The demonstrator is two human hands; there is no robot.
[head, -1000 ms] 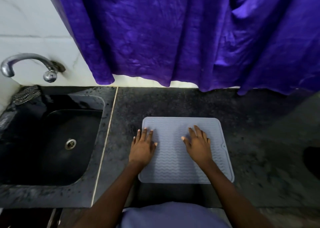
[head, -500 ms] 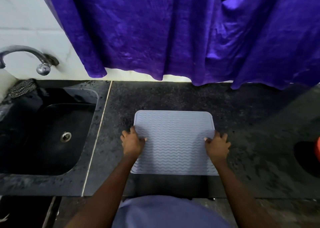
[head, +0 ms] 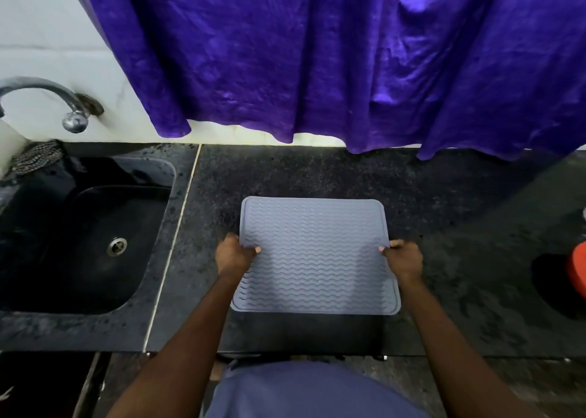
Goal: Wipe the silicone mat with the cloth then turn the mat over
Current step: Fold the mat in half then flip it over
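Purple curtain (head: 317, 52) at 12 o'clock; dark bench (head: 459, 227) below it; sink (head: 79, 243) at 9 o'clock. Grey silicone mat (head: 314, 259) at centre of the bench, with a shadow under its 6 o'clock edge. My left hand (head: 233, 256) pinches its 9 o'clock edge and my right hand (head: 404, 260) pinches its 3 o'clock edge.

No readable text, labels, brands or numbers anywhere.

Left hand (head: 233, 256) and right hand (head: 404, 259) pinch opposite side edges of grey silicone mat (head: 314, 259) on dark counter (head: 444, 211) beside sink (head: 79, 243).
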